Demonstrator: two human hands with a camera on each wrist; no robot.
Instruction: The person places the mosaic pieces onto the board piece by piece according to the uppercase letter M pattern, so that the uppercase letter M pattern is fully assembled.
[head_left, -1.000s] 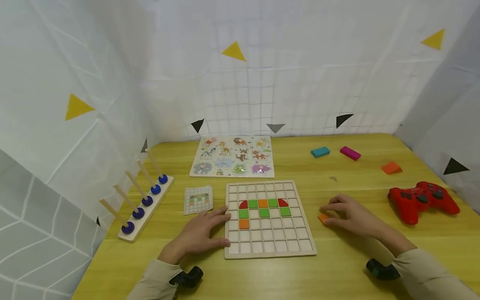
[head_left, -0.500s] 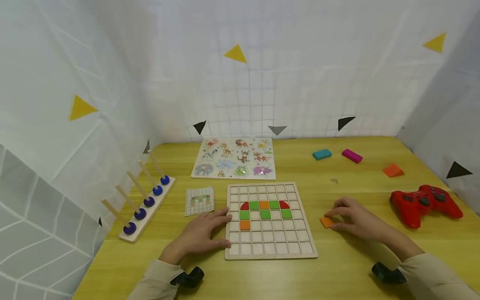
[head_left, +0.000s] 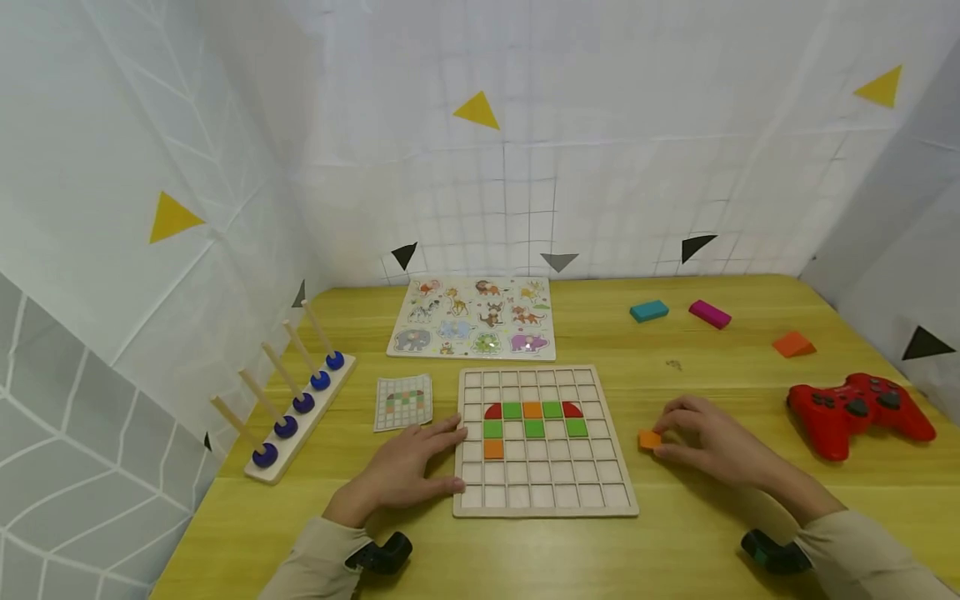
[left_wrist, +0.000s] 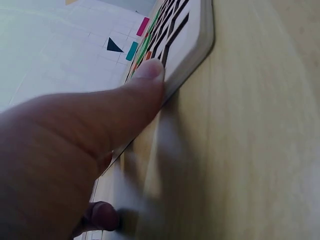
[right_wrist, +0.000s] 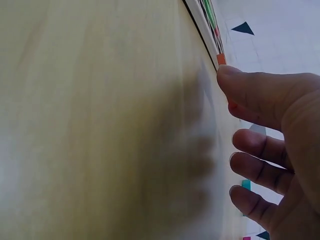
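Head view: right hand (head_left: 716,446) pinches a small orange square tile (head_left: 648,439) beside the square wooden grid board (head_left: 545,500); left hand (head_left: 408,468), fingers spread, presses the board's left edge.

Between the right hand (head_left: 712,442) and the grid board (head_left: 543,500) lies a bare strip of table (head_left: 675,533). Right of it the red gamepad (head_left: 858,410) blocks; beyond it, the coloured blocks (head_left: 678,312) sit well apart.
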